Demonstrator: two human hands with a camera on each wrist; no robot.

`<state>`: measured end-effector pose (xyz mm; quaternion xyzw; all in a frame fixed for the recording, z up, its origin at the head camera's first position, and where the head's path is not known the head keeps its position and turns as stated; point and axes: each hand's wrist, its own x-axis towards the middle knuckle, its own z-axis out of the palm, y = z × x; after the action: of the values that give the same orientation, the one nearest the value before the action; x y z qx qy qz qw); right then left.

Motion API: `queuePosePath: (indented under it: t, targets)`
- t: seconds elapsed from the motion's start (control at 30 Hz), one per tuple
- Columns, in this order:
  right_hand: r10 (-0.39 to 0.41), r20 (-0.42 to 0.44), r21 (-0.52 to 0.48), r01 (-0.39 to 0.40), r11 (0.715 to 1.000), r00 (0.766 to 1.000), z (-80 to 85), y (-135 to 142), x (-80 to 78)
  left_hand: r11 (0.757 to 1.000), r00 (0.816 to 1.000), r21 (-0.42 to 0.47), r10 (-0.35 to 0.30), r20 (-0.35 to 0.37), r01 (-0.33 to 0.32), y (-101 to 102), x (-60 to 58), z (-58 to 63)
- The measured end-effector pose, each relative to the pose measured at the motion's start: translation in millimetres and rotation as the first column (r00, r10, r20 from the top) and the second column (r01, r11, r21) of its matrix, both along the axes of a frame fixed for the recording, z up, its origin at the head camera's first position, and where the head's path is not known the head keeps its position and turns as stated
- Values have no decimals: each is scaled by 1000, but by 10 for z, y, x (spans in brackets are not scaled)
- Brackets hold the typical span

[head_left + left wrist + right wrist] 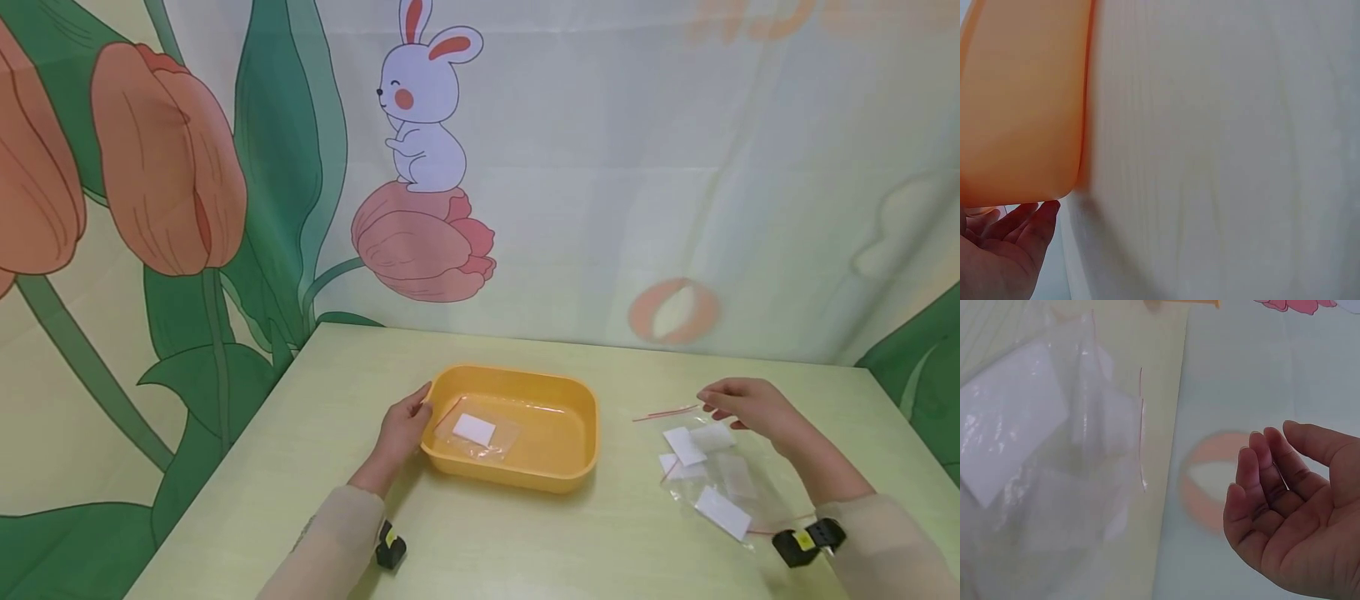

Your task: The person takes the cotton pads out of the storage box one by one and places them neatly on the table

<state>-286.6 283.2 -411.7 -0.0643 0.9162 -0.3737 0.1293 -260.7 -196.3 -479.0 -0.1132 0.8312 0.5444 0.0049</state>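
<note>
A yellow plastic basin [517, 477] stands on the table, with my left hand [401, 429] at its left end. That hand grips the rim; in the left wrist view its fingers [1038, 234] lie against the basin's outer wall [1022, 112]. Inside the basin, toward the left, is a clear zip bag [504, 437] with a white card [473, 429] in it. My right hand [753, 406] hovers over the far side of a loose pile of similar zip bags [738, 475]. Its fingers [1294, 469] are loosely bent and hold nothing in the right wrist view.
The pale table [525, 542] ends at the back against a printed curtain [570, 167] with tulips and a rabbit. Several white cards [722, 512] show through the overlapping bags, whose red seal strips [667, 412] stick out. A black wrist camera [808, 540] sits on each sleeve.
</note>
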Motion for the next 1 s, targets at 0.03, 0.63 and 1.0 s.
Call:
queuePosePath:
  t: [0.03,0.63,1.0]
  targets:
    - [0,0,4,0,1000,1000,13,-20,-7,1000,1000,0,-2,-2,2,-2,1,1]
    - [94,-34,-10,-95,995,995,216,-452,-52,1000,1000,2,-4,-1,4,-16,-4,-16]
    - [170,-36,-19,-171,985,985,298,-824,-137,1000,1000,-17,8,2,-7,-1,-11,-22]
